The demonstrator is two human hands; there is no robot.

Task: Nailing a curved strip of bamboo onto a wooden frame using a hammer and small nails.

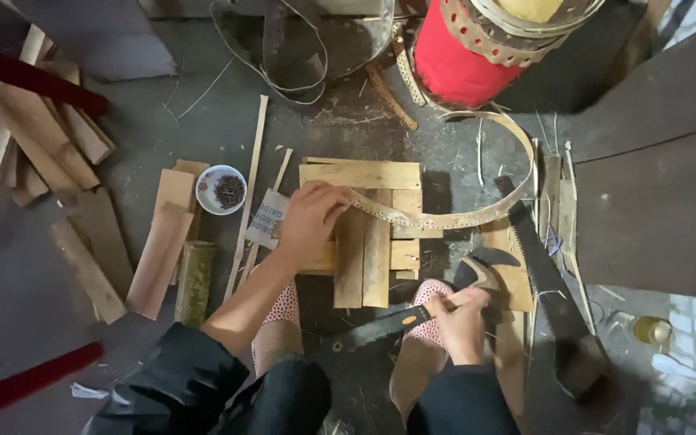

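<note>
So the left hand (309, 216) is pressed down with fingers curled on one end of a long thin perforated bamboo strip (445, 216), pinning it against a stack of flat split-bamboo slats (362, 234) on the grey concrete floor (26, 298). The strip curves off to the right and loops back up toward a red cylindrical container (453, 60) at the top. My read is that it's light and springy, bends easily along its length but could crack at the punched holes if kinked, so holding it flat near the end like this looks sensible. The right hand (462, 322) is closed around the dark handle of a hatchet-like tool (412, 316), its head sitting just beside the slats; that one probably handles head-heavy and wants a firm grip. A dark-bladed handsaw (537, 266) lies just right of it, teeth exposed, so that side is tight. Feet in pink dotted slippers (283, 310) sit right under the slats. On the left there's a small white bowl of dark bits (221, 190), a green bamboo section (195, 282) and loose boards (159, 242), with the most open floor at lower left.
</note>
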